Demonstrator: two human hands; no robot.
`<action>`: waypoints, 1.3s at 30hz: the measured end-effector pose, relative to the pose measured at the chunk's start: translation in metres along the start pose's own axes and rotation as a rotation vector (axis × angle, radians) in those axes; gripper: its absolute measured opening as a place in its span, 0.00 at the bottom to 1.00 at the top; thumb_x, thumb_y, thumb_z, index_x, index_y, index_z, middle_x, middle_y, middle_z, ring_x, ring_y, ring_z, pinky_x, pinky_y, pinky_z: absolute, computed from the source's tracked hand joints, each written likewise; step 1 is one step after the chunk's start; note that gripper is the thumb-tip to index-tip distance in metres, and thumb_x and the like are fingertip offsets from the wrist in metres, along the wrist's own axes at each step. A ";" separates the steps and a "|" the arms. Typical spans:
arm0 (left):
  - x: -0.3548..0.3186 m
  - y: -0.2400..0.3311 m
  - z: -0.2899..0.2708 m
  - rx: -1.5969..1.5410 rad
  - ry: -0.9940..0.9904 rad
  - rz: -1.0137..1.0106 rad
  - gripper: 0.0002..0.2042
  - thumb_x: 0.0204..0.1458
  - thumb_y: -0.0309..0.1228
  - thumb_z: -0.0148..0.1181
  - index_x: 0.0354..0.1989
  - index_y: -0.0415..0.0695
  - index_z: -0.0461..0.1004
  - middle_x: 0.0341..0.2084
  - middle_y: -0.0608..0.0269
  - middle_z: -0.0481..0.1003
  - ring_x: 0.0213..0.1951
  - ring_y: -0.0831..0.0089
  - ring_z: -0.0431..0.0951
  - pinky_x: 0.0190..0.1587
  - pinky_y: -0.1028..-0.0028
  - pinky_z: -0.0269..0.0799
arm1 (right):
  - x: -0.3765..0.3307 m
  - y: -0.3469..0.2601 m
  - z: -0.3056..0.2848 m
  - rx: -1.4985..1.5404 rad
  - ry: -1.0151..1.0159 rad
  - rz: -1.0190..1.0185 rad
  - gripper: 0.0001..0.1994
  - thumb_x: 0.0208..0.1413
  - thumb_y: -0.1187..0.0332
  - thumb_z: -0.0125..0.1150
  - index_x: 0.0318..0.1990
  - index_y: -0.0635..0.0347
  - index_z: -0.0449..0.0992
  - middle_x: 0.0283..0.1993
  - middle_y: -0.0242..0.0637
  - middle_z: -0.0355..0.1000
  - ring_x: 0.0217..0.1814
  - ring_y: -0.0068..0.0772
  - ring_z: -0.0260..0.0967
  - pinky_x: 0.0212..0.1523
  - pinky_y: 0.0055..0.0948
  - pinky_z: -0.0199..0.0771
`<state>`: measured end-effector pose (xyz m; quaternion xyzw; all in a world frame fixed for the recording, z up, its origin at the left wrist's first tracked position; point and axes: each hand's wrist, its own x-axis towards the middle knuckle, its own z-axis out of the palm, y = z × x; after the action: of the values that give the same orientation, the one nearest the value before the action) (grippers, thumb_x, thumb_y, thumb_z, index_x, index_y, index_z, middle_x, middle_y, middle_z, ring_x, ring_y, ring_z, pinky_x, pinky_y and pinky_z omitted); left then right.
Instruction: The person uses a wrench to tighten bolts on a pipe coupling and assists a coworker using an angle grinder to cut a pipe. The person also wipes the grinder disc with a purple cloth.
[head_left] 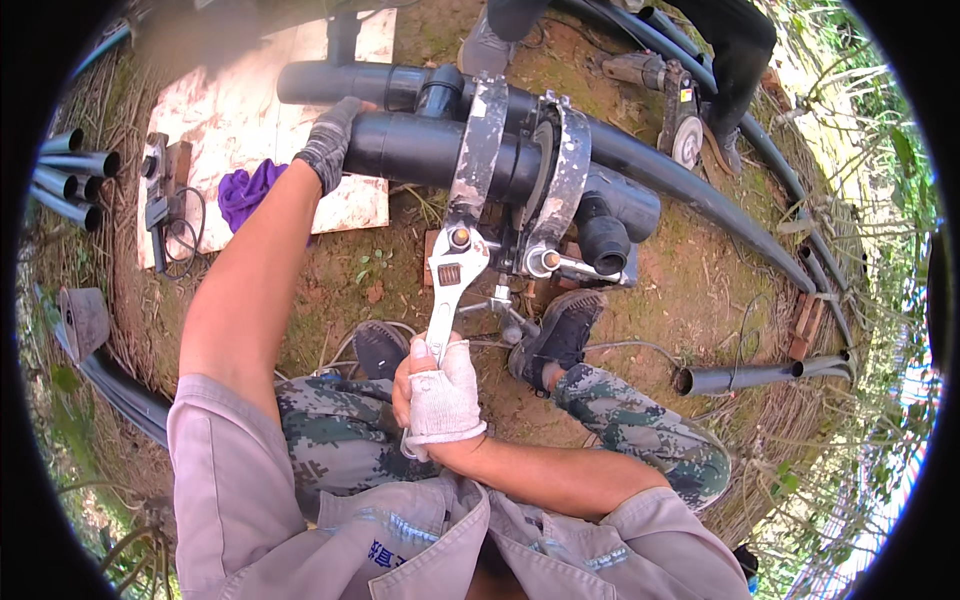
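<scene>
Right hand: gloved, gripping the silver adjustable wrench, its head sitting on a clamp bolt.
Left hand: gloved, pressing down on the thick black plastic pipe.
Metal clamp rings: encircling the pipe joint.
Surroundings: purple cloth lying on a board; angle grinder resting beyond.

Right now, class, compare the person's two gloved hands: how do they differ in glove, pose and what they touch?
The left hand wears a dark grey glove, arm stretched out, resting on the black pipe. The right hand wears a whitish glove, held close, closed round the adjustable wrench. Both gloves leave fingertips bare.
</scene>
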<state>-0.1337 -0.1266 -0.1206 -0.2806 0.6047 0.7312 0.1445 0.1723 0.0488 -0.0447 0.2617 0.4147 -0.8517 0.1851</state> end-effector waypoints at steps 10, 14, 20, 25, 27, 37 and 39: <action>0.001 -0.015 -0.006 -0.014 -0.009 0.076 0.12 0.53 0.45 0.60 0.39 0.54 0.82 0.34 0.65 0.77 0.32 0.70 0.75 0.37 0.67 0.74 | -0.003 -0.131 -0.082 -0.517 -0.227 0.361 0.12 0.70 0.60 0.51 0.50 0.60 0.66 0.19 0.33 0.62 0.09 0.23 0.54 0.11 0.25 0.55; 0.005 -0.018 -0.009 -0.029 -0.038 0.103 0.12 0.53 0.46 0.61 0.39 0.54 0.82 0.35 0.65 0.78 0.34 0.70 0.76 0.38 0.67 0.74 | 0.031 -0.185 -0.093 -0.690 -0.383 0.482 0.12 0.69 0.63 0.51 0.51 0.62 0.69 0.20 0.32 0.64 0.11 0.21 0.54 0.11 0.22 0.51; 0.005 -0.016 -0.008 -0.052 -0.011 0.072 0.11 0.52 0.44 0.63 0.38 0.54 0.82 0.33 0.64 0.78 0.31 0.69 0.75 0.36 0.66 0.74 | 0.051 -0.178 -0.100 -0.678 -0.438 0.475 0.14 0.65 0.64 0.58 0.52 0.62 0.69 0.20 0.29 0.62 0.15 0.19 0.55 0.13 0.21 0.53; -0.006 -0.002 0.004 0.008 0.067 0.040 0.13 0.51 0.42 0.60 0.37 0.48 0.80 0.29 0.59 0.77 0.27 0.66 0.76 0.35 0.66 0.74 | 0.043 -0.171 -0.102 -0.664 -0.451 0.420 0.15 0.63 0.67 0.61 0.53 0.60 0.67 0.20 0.27 0.61 0.13 0.18 0.55 0.13 0.21 0.51; -0.007 -0.003 0.004 0.026 0.063 0.063 0.13 0.51 0.42 0.58 0.38 0.48 0.80 0.30 0.58 0.77 0.28 0.66 0.76 0.36 0.66 0.74 | 0.040 -0.173 -0.092 -0.663 -0.424 0.415 0.13 0.63 0.69 0.60 0.52 0.60 0.67 0.21 0.27 0.60 0.13 0.18 0.54 0.13 0.21 0.50; -0.010 -0.009 -0.004 0.054 0.037 0.095 0.15 0.53 0.45 0.56 0.40 0.49 0.79 0.32 0.57 0.77 0.30 0.65 0.78 0.36 0.64 0.76 | -0.006 -0.064 -0.051 -0.387 -0.076 0.187 0.09 0.67 0.68 0.55 0.50 0.56 0.64 0.19 0.30 0.57 0.09 0.23 0.50 0.11 0.26 0.52; -0.015 -0.004 0.005 0.062 0.044 0.091 0.16 0.52 0.46 0.56 0.40 0.48 0.80 0.31 0.57 0.78 0.30 0.65 0.79 0.36 0.67 0.76 | -0.007 -0.030 -0.025 -0.328 0.018 0.059 0.07 0.68 0.68 0.53 0.47 0.55 0.63 0.19 0.30 0.57 0.09 0.23 0.51 0.10 0.26 0.53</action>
<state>-0.1206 -0.1186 -0.1147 -0.2641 0.6421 0.7118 0.1063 0.1692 0.0871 -0.0357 0.2475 0.5420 -0.7643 0.2465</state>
